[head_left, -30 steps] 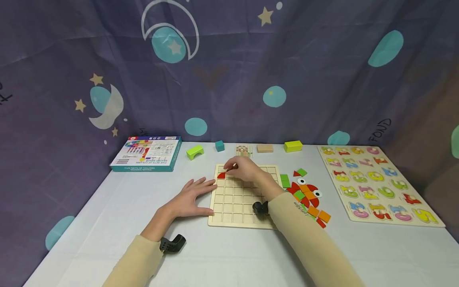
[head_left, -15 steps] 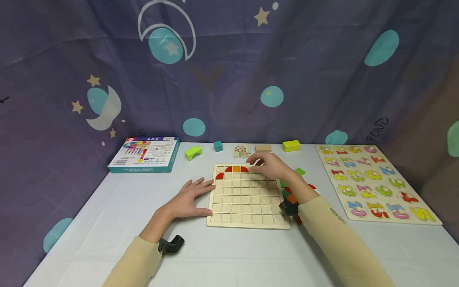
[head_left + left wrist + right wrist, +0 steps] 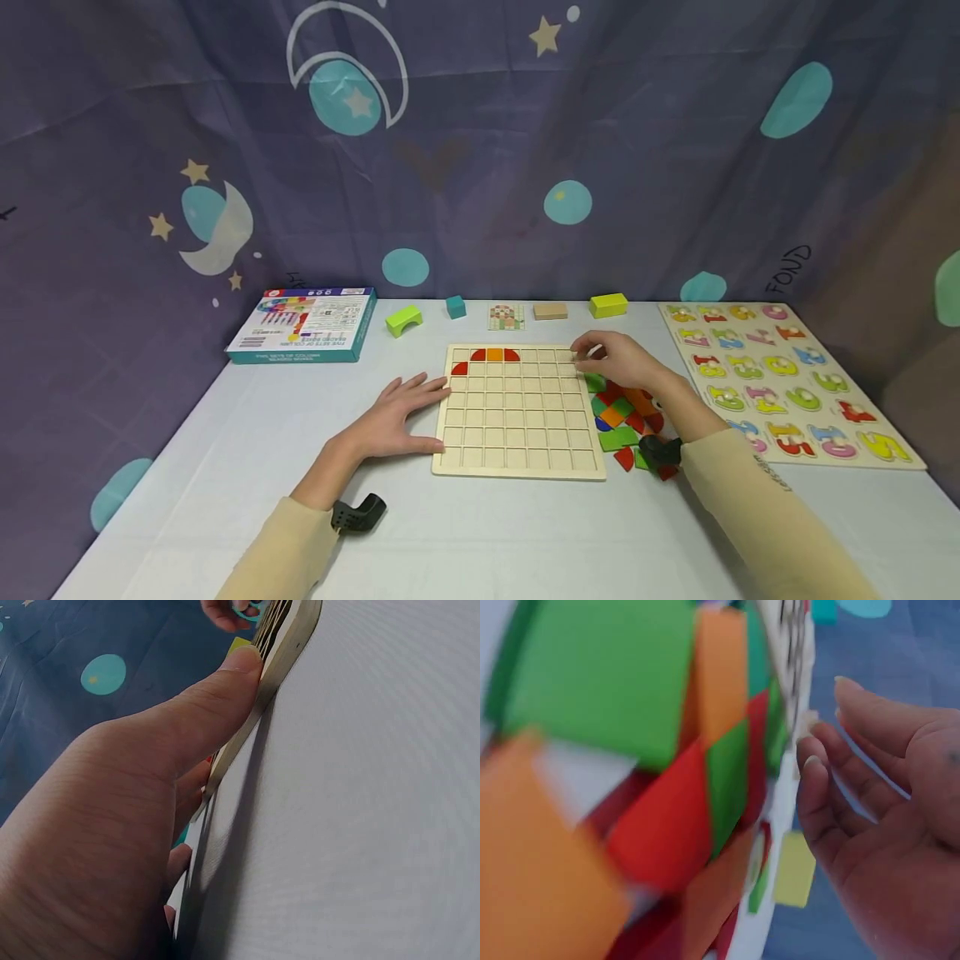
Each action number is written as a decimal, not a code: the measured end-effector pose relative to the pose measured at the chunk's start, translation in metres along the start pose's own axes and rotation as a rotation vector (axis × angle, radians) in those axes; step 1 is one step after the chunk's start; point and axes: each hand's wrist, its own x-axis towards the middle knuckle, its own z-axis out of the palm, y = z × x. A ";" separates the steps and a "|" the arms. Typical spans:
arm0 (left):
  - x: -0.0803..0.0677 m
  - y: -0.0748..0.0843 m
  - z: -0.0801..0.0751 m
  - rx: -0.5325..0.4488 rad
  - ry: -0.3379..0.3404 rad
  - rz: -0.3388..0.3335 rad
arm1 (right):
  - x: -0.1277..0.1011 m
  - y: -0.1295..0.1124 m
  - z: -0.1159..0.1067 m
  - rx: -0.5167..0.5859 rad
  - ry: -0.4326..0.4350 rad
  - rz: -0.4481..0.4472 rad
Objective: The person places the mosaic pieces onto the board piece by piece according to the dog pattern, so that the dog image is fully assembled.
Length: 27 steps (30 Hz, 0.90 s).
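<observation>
From the head camera I see the wooden grid board [image 3: 517, 412] lying flat on the pale table [image 3: 480, 533]; my left hand [image 3: 393, 417] rests flat at the board's left edge, fingers straight and spread, fingertips touching the frame; my right hand [image 3: 622, 360] hovers at the board's far right corner, fingers loosely bent, and I cannot tell whether they pinch anything; a short row of red and orange pieces [image 3: 487, 357] sits in the board's top row; a heap of loose coloured pieces [image 3: 626, 421] lies just right of the board, partly under my right forearm; further right of the board lies a number puzzle [image 3: 780, 379]; beyond the board stand a green arch block [image 3: 403, 318], a teal cube [image 3: 455, 307], a small pattern card [image 3: 506, 316], a tan block [image 3: 551, 310] and a yellow-green block [image 3: 608, 305]; a teal box [image 3: 306, 323] lies left of the board; a starry purple curtain [image 3: 480, 142] closes the back.

The left wrist camera adds what the head view lacks: my thumb [image 3: 202, 712] presses straight against the board's side edge [image 3: 281, 652], with bare table [image 3: 360, 810] beside it.

The right wrist camera, blurred, shows the loose pieces [image 3: 630, 750] close up, green, orange and red; my right fingers [image 3: 832, 772] are relaxed, slightly curved, holding nothing I can make out.
</observation>
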 end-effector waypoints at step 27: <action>-0.001 -0.001 0.000 0.000 0.000 -0.004 | -0.006 0.010 -0.001 -0.128 0.009 -0.015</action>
